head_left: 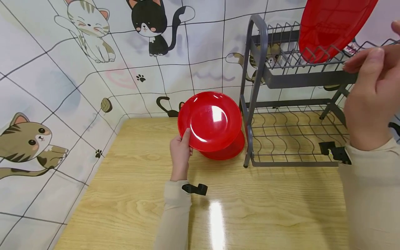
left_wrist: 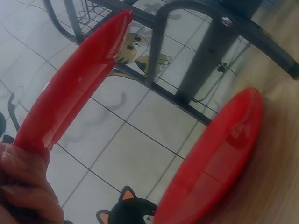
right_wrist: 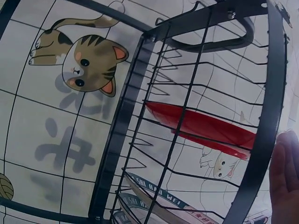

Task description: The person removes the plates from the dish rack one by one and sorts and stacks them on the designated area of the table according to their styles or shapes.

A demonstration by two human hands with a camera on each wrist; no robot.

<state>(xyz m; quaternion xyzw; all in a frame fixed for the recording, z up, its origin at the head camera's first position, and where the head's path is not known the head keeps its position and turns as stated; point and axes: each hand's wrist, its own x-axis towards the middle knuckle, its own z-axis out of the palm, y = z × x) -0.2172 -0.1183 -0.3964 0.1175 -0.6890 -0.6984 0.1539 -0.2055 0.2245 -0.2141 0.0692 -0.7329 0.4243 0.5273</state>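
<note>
My left hand (head_left: 180,154) pinches a round red plate (head_left: 206,121) at its left rim, thumb on the upper face. In the left wrist view this plate (left_wrist: 70,93) is raised and tilted, apart from a second red plate (left_wrist: 215,158) resting on the table. From the head, the held plate partly covers that lower plate (head_left: 226,151). My right hand (head_left: 375,86) is at the front edge of the rack's upper tier, fingers extended, with nothing seen in it. A third red plate (head_left: 331,31) stands on edge in that tier, left of the hand.
A dark grey two-tier dish rack (head_left: 297,81) stands at the right against the cat-patterned wall (head_left: 206,45). In the right wrist view, several patterned plates (right_wrist: 159,198) lean in its upper tier. The wooden table (head_left: 140,208) stretches in front and left.
</note>
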